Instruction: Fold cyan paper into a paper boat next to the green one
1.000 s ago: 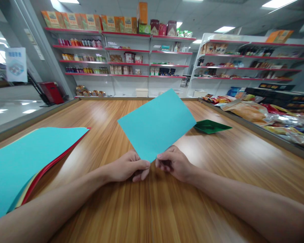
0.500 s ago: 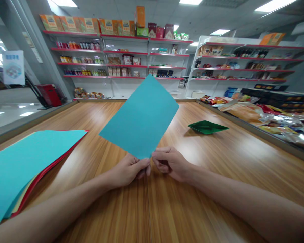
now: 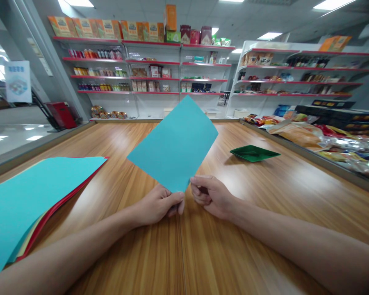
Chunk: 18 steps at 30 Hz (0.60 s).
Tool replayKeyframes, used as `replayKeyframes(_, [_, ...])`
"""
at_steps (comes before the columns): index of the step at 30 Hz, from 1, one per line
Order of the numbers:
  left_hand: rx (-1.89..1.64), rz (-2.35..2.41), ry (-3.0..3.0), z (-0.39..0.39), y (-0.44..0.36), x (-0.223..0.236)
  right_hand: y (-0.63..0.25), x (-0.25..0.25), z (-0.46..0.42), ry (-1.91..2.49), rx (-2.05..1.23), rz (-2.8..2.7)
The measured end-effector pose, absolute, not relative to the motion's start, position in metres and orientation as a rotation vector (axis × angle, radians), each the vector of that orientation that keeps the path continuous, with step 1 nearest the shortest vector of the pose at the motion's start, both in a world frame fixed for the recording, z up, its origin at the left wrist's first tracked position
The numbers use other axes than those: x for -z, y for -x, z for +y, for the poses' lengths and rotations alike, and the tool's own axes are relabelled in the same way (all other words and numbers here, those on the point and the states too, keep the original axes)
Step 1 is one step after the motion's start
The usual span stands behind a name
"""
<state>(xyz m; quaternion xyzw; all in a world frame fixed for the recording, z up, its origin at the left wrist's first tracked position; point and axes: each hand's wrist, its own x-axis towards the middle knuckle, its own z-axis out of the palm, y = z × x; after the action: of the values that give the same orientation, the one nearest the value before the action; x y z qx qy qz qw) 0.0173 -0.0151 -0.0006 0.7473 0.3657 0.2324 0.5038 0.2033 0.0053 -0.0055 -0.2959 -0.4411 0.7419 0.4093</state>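
A flat sheet of light blue paper (image 3: 176,143) is held up on its corner, in front of me and above the wooden table. My left hand (image 3: 162,205) pinches the bottom corner between thumb and fingers. Just to the right, my right hand (image 3: 211,196) is closed, with thumb and index finger gripping the sheet's lower right edge. On the table to the right lies a folded dark green paper boat (image 3: 254,153). At the left rests a stack of coloured paper (image 3: 39,192), light blue on top, with yellow and red edges showing beneath.
The wooden table (image 3: 160,258) has a raised border. Packaged snacks (image 3: 298,135) and dark boxes crowd beyond its right edge. Shelves (image 3: 153,62) of bottles, boxes and packets line the back. A red object (image 3: 63,114) and a sign (image 3: 18,82) stand at the left.
The blue sheet has tilted slightly and its top corner has shifted right and down. My right hand has slid a little right and up along the sheet's edge; the left barely moved.
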Motion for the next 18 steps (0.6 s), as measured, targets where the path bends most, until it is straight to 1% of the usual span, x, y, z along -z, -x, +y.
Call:
replayKeyframes(4, [-0.548, 0.863, -1.82, -0.0145, -0.0169, 0.001, -0.2047, 0.0059, 0.009, 0.711, -1.807, -1.074])
replayKeyframes(18, [-0.543, 0.864, -1.785, -0.0154, -0.0176, -0.0004, -0.2106, 0.006, 0.0146, 0.679, -1.784, -1.026])
